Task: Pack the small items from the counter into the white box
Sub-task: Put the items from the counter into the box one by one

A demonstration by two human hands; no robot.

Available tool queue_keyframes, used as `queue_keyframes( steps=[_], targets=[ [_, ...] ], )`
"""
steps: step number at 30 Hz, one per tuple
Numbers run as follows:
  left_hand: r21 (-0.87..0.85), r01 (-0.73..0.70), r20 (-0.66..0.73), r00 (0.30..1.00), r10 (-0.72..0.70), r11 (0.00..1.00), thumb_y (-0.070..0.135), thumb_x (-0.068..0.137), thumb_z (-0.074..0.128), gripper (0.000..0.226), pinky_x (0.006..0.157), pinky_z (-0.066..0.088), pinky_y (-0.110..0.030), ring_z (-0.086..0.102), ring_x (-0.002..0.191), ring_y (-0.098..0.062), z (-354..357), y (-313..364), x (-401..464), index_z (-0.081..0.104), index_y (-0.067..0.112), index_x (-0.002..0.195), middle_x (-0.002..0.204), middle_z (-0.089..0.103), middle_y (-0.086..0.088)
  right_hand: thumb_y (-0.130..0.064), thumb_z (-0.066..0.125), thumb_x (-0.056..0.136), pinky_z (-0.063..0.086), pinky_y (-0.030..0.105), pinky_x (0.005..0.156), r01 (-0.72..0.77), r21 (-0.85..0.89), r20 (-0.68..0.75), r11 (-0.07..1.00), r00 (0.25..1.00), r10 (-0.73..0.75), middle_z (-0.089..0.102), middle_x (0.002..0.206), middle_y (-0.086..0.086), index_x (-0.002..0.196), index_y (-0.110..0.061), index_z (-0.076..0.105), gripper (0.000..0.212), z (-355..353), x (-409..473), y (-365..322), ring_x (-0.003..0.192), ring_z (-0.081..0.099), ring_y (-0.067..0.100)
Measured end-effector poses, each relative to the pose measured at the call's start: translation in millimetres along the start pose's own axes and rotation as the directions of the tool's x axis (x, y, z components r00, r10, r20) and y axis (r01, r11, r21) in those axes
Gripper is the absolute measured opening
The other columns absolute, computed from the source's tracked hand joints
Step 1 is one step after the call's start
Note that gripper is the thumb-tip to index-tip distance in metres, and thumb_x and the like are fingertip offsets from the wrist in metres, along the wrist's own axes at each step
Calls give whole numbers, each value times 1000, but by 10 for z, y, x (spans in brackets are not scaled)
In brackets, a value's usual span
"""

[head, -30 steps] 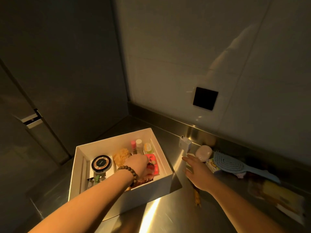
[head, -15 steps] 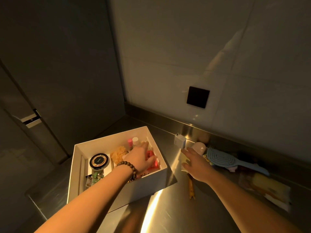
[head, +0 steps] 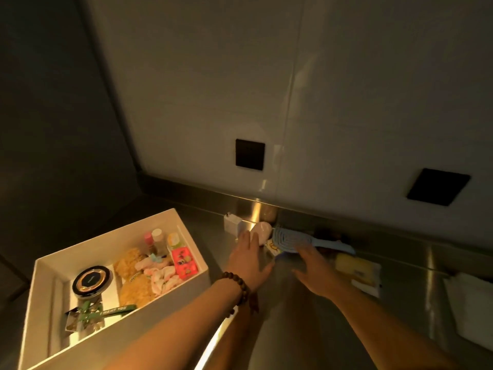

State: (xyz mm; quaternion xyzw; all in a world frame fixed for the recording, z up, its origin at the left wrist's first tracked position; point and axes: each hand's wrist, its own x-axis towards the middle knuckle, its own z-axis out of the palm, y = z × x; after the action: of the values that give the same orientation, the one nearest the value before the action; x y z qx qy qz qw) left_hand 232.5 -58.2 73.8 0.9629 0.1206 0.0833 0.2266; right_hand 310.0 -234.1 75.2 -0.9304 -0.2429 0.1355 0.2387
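Box: we see the white box (head: pixel 170 295) open at the left of the steel counter (head: pixel 293 329), already well stocked.
Packed so far: a round black-and-gold disc (head: pixel 92 282), two tan fuzzy items (head: pixel 136 289), a pink-and-white cloth (head: pixel 162 275), a red patterned card (head: pixel 185 263), a few small bottles (head: pixel 157 240) along the far wall, and a green strap (head: pixel 112 311) near the front corner.
Left on the counter: a white charger cube (head: pixel 231 224) by the backsplash, a pale pink oval thing (head: pixel 262 231), a blue hairbrush (head: pixel 296 240), a yellow-printed packet (head: pixel 272 247) partly under the brush, and a yellow-and-white pack (head: pixel 358 271) further right. A white folded item (head: pixel 469 303) lies at the far right; we cannot tell what it is.
Left hand: our left hand (head: pixel 249 259), beaded bracelet at the wrist, is outside the box with fingers straight and spread, holding nothing, its tips just beside the pink oval thing.
Right hand: our right hand (head: pixel 312 271) is flat and empty too, fingers near the brush handle; we cannot tell whether they touch it.
Progress: we judge the job past halfway, with about five or six loose items still to go.
Next: we would expect a pickup from the cluster by the backsplash.
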Motion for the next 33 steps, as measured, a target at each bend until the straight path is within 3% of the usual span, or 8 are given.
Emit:
queue_keyframes(
  steps=[2, 6, 10, 14, 18, 22, 26, 33],
  targets=[
    [46, 99, 73, 992, -102, 994, 54, 78, 60, 84, 112, 27, -40, 25, 136, -24, 209, -56, 57, 19, 20, 142, 150, 19, -7, -25, 64, 88, 26, 35, 115, -18, -21, -14, 1000, 1000, 18, 23, 155, 3, 148, -19, 23, 73, -29, 48, 197, 141, 25, 21],
    [158, 197, 167, 960, -223, 968, 62, 75, 59, 100, 116, 15, -45, 6, 142, -29, 516, -166, 188, 8, 18, 147, 156, 2, -10, -28, 64, 87, 22, 34, 113, -45, -41, -37, 998, 998, 44, 17, 156, 7, 150, -23, 16, 80, -73, 284, 493, 142, 20, 25],
    [163, 277, 167, 938, -303, 947, 58, 77, 60, 95, 114, 11, -44, 5, 142, -33, 688, -237, 326, 7, 22, 147, 155, -2, -12, -34, 61, 89, 20, 41, 116, -25, -166, -39, 986, 999, 19, 16, 157, 11, 150, -22, 15, 78, -79, 597, 678, 144, 15, 30],
    [77, 310, 169, 932, -319, 948, 33, 91, 48, 65, 107, 35, -42, 35, 130, -25, 748, -305, 382, 14, 23, 146, 151, 20, -7, -41, 56, 91, 16, 47, 116, -16, -305, -36, 952, 999, 5, 28, 152, 11, 151, -25, 11, 77, -20, 745, 807, 140, 24, 29],
    [82, 318, 137, 935, -327, 944, 18, 94, 45, 57, 106, 38, -37, 39, 130, -20, 734, -314, 364, 20, 20, 145, 151, 25, -6, -31, 57, 90, 24, 45, 112, -6, -356, -95, 934, 995, -30, 41, 141, 9, 150, -28, 10, 76, 37, 724, 857, 129, 35, 29],
    [60, 304, 117, 944, -309, 951, 18, 94, 43, 50, 96, 47, -36, 53, 113, -20, 696, -283, 264, 27, 20, 141, 135, 47, -7, -22, 64, 85, 27, 44, 110, 2, -367, -71, 930, 997, -30, 42, 140, 7, 148, -31, 16, 80, 31, 658, 855, 127, 37, 28],
    [-29, 307, 84, 949, -304, 951, 22, 94, 43, 33, 80, 52, -30, 58, 87, -13, 595, -245, 166, 40, 26, 127, 104, 59, -1, -15, 57, 89, 37, 41, 105, 47, -189, -90, 981, 994, -65, 43, 141, 5, 147, -31, 23, 69, 49, 508, 777, 128, 38, 23],
    [-112, 302, -57, 949, -310, 947, 16, 91, 48, 18, 83, 52, -35, 61, 94, -22, 188, -28, 13, 59, 18, 106, 101, 64, -6, -15, 57, 91, 47, 41, 89, 49, -75, -219, 996, 974, -64, 50, 127, 11, 145, -24, 30, 61, -184, 152, 353, 116, 46, 29]
  ],
)
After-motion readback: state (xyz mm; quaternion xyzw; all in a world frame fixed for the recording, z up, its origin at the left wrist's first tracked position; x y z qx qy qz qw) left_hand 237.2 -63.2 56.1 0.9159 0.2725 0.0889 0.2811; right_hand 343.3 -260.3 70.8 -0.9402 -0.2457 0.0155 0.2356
